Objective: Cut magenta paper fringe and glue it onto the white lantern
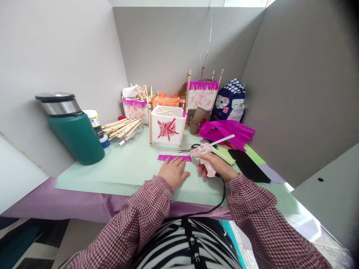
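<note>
My right hand is wrapped round the handle of a pink glue gun, with a white glue stick jutting from its back end. The gun's nozzle points left, close to the right end of a fringed purple paper strip; whether they touch I cannot tell. Flat on that strip lies my left hand, fingers stretched out and pressing its lower edge. Just behind stands a square lantern of white paper on wooden sticks, with a red star-like drawing. Scissors lie between the lantern and the gun.
A green bottle and a white jar stand left, beside wooden sticks. Behind are fringed lanterns and brown cups. Purple paper and a black phone-like slab lie right. The gun's black cord crosses the table's front edge.
</note>
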Action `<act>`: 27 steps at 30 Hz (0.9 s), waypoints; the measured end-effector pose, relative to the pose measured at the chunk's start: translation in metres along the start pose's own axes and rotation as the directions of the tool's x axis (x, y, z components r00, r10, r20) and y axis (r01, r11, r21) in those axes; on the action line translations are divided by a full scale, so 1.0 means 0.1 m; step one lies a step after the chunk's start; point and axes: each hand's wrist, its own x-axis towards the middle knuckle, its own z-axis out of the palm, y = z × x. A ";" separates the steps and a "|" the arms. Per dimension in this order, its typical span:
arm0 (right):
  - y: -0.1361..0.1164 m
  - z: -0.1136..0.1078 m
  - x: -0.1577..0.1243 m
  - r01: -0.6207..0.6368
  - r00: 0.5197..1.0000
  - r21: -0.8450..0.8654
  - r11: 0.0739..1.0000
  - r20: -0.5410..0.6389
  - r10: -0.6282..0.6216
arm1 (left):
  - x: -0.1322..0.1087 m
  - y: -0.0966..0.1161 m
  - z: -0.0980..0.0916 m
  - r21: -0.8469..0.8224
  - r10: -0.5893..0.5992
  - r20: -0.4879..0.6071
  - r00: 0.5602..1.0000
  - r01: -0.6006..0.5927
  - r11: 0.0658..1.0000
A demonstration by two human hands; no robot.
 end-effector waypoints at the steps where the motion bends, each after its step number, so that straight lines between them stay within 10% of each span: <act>1: 0.00 0.00 0.00 0.000 1.000 -0.004 1.000 -0.005 0.000 | 0.00 0.00 0.00 0.001 -0.002 0.001 1.000 0.002 1.000; 27: 0.04 -0.02 0.04 -0.036 0.999 0.011 0.999 -0.033 0.036 | 0.00 0.04 -0.01 0.003 -0.019 0.004 1.000 0.019 1.000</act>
